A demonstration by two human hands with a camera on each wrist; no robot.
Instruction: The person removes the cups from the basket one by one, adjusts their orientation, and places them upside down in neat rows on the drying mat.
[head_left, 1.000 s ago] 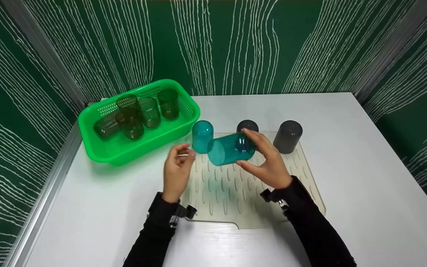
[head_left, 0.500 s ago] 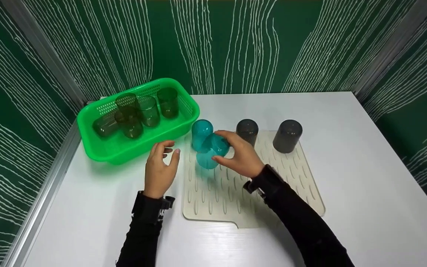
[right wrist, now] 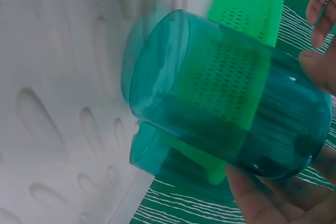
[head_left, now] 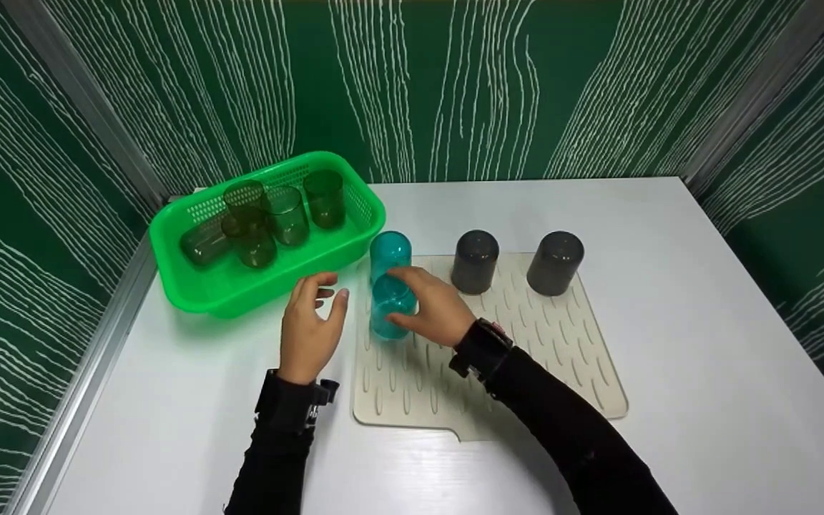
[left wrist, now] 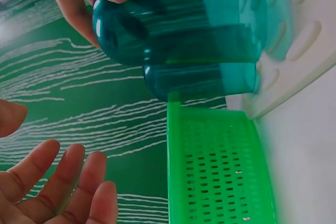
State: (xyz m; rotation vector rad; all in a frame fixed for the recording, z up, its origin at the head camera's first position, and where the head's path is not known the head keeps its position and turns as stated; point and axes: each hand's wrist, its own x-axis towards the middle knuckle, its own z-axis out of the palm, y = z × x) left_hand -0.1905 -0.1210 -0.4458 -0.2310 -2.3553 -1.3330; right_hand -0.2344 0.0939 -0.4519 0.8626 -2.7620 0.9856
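Note:
My right hand holds a clear teal cup upside down near its base, thumb on one side and fingers on the other. Its rim is close over the left part of a beige ribbed drying mat, slightly tilted in the right wrist view. Just behind it a second teal cup stands inverted at the mat's back left corner. Left of the mat, my left hand hovers with nothing in it, its fingers loosely bent and apart from the thumb.
Two dark grey cups, one in the middle and one at the right, stand inverted along the mat's back edge. At the back left a green basket contains several brownish-looking cups. Green walls with white lines enclose the white table.
My right hand has carried the teal cup left and down to the mat, turning it from sideways to rim-down. My left hand moved left, away from the cup, and its fingers spread.

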